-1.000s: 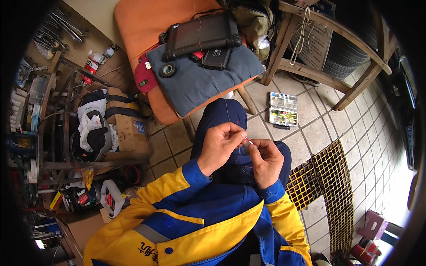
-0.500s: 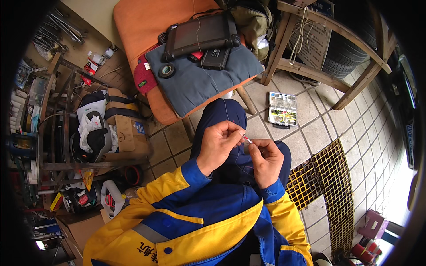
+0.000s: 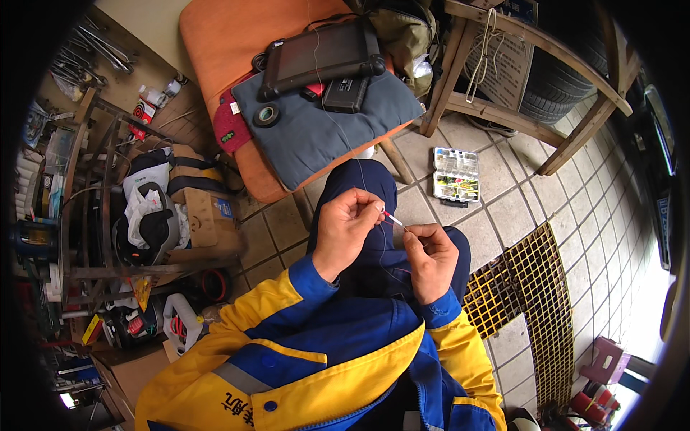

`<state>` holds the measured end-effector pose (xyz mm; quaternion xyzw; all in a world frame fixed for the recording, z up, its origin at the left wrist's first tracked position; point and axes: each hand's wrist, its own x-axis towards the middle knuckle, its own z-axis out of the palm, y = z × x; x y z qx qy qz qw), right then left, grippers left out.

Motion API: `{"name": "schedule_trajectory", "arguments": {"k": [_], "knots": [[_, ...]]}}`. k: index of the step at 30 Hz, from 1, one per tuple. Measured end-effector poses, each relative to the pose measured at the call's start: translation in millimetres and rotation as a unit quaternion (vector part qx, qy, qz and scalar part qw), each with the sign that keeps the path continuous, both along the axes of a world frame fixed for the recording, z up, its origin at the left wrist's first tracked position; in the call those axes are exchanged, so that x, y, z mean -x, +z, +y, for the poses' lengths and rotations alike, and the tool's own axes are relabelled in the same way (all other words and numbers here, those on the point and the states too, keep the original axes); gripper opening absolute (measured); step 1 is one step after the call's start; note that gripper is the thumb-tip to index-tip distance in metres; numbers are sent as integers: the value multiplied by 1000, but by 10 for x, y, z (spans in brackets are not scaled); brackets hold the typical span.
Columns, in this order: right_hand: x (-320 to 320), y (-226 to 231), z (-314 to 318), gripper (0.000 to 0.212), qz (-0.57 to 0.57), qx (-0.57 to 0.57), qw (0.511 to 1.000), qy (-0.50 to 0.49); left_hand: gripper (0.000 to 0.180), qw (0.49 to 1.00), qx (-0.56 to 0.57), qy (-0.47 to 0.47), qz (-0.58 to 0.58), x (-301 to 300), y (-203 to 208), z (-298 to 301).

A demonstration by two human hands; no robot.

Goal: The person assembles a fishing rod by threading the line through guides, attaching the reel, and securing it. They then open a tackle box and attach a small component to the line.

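Observation:
My left hand is above my lap, thumb and forefinger pinched on the red end of a small red-and-white stick-like piece. Its white end points at my right hand, whose thumb and forefinger are also pressed together just beyond that end. Whatever sits between those right fingertips is too small to make out. A thin pale wire hangs down from the upper edge, passes my left fingers and trails on over my dark blue trousers. On the floor tiles past my knee lies an open clear compartment box of small coloured parts.
Ahead stands an orange chair with a grey cushion bearing a black tablet, a tape roll and a black box. A cluttered metal rack is at left. Right are a wooden frame, tyres and a yellow floor grating.
My left hand has shifted slightly up and left, away from my right fingertips. More of the white end of the small piece now shows between the hands.

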<state>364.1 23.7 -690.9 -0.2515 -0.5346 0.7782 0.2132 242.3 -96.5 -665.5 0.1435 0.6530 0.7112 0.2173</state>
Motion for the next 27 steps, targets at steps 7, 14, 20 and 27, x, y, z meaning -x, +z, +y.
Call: {"name": "schedule_trajectory", "arguments": {"k": [7, 14, 20, 27], "knots": [[-6, 2, 3, 7, -19, 19, 1000, 8, 10, 999, -39, 35, 0, 141, -80, -73], [-14, -43, 10, 5, -26, 4, 999, 25, 11, 983, -80, 142, -79, 717, -158, -381], [44, -62, -38, 4, -17, -11, 999, 29, 11, 975, 32, 215, 37, 1766, -104, -624], [50, -17, -51, 8, -5, -12, 1000, 29, 38, 833, 344, 187, 390, 1691, 119, -520]]}}
